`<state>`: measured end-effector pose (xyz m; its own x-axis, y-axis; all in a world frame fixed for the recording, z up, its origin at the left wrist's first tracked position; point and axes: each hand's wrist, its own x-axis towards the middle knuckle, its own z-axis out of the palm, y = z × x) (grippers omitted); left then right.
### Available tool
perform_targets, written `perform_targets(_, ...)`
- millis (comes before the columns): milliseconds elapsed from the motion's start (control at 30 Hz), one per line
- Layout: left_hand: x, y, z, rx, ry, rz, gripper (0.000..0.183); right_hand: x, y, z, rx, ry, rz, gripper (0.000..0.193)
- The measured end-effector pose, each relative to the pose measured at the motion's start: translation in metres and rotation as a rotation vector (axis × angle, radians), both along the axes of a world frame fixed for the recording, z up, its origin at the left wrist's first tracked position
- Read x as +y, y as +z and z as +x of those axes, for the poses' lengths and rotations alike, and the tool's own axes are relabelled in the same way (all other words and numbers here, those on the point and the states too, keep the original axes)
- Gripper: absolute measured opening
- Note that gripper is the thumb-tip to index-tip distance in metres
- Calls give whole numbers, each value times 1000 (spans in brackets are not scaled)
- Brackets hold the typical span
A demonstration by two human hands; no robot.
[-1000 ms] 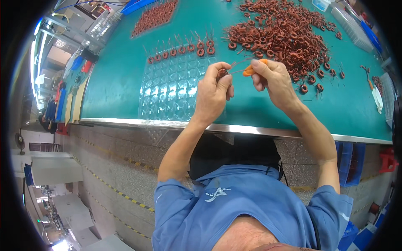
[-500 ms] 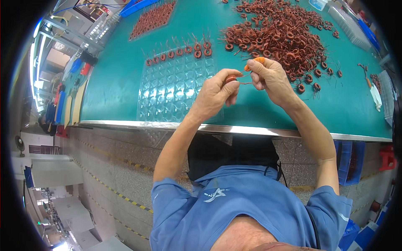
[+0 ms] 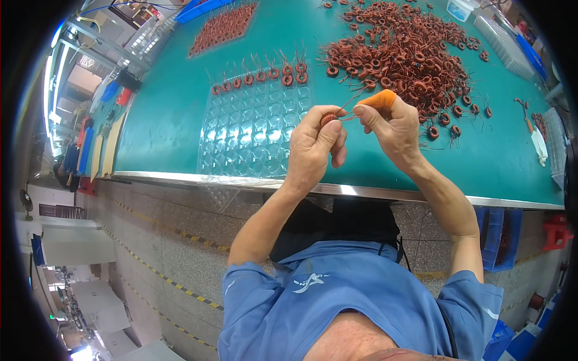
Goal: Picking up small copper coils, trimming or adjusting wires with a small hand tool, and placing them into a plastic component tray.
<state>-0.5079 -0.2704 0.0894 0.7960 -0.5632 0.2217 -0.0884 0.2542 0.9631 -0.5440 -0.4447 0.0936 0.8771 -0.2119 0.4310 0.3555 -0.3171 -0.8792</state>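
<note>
Between the thumb and fingers of my left hand is a copper-wound ring coil. Thin wire leads stick out from it to the right. My right hand is closed, thumb against index finger, at the end of a lead. An orange finger cot covers that index finger. Left of my hands lies a clear plastic tray with rows of round pockets. Ring coils with upright leads fill its far row, and a few sit in the row before it.
A large heap of copper ring coils covers the far right of the green table. Farther left stands another filled tray of coils. A white-bladed tool and clear trays lie at the right.
My right hand has shifted slightly right and turned, so the orange finger cot now points up and left. The left hand has tilted more upright, still holding the coil, whose leads show more.
</note>
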Motion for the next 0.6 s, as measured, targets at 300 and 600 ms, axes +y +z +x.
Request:
perform_targets(300, -10, -5, 6, 349, 28, -115, 23, -1, -1, 1, 41, 126, 247, 20)
perform_targets(600, -12, -4, 22, 169, 105, -28, 23, -19, -3, 11, 239, 33, 288, 39)
